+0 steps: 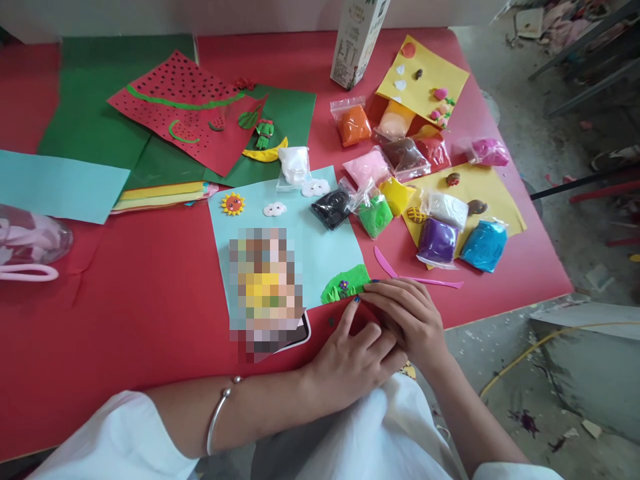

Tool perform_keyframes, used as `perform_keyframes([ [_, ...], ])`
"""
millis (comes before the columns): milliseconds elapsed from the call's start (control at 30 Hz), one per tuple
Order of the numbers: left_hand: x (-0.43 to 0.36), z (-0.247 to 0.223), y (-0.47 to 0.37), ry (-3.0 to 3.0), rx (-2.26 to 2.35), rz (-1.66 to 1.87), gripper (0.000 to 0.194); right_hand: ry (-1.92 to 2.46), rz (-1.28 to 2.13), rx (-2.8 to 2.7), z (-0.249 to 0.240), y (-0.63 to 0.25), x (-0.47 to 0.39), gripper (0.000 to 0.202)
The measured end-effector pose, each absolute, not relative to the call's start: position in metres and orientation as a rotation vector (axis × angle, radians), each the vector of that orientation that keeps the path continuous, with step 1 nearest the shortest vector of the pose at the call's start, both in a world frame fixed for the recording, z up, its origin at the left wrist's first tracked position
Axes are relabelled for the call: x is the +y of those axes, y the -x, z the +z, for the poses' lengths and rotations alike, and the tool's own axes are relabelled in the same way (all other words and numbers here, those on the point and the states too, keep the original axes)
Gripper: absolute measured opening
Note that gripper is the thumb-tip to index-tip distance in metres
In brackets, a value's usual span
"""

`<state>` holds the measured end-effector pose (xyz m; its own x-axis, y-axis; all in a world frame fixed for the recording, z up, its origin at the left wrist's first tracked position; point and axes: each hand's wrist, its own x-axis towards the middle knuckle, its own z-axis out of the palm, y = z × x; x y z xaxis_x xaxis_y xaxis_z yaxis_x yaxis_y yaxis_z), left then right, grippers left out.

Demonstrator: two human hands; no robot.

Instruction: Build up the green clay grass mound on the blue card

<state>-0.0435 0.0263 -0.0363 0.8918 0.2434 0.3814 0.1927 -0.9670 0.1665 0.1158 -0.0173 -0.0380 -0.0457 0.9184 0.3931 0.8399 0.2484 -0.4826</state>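
Note:
My left hand (367, 357) is at the table's front edge, index finger stretched towards a green clay patch (345, 283) and the other fingers bent. Beside it, my right hand (413, 310) has its fingers extended, the tips at the patch's right end; its thumb is hidden. I see nothing held in either hand. The patch, with a small purple flower (343, 285), lies on the lower right corner of a light blue sheet (320, 260). A clay sun (233, 204) and two white clouds (275, 209) are on the sheet. A phone (301, 331), mostly blurred out, overlaps its lower left.
Bagged clay, including black (331, 205), green (375, 215) and purple (437, 241), lies at the right. A pink plastic tool (430, 281) is near my right hand. A carton (357, 43) stands behind. A watermelon-patterned red sheet (200, 127) is at back left.

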Motion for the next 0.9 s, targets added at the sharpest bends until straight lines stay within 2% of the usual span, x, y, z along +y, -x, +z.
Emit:
perform_keyframes([
  [900, 0.0272, -0.0358, 0.0428, -2.956, 0.313, 0.605, 0.016, 1.595, 0.143, -1.879, -0.0398, -0.1157, -0.0179, 0.026],
])
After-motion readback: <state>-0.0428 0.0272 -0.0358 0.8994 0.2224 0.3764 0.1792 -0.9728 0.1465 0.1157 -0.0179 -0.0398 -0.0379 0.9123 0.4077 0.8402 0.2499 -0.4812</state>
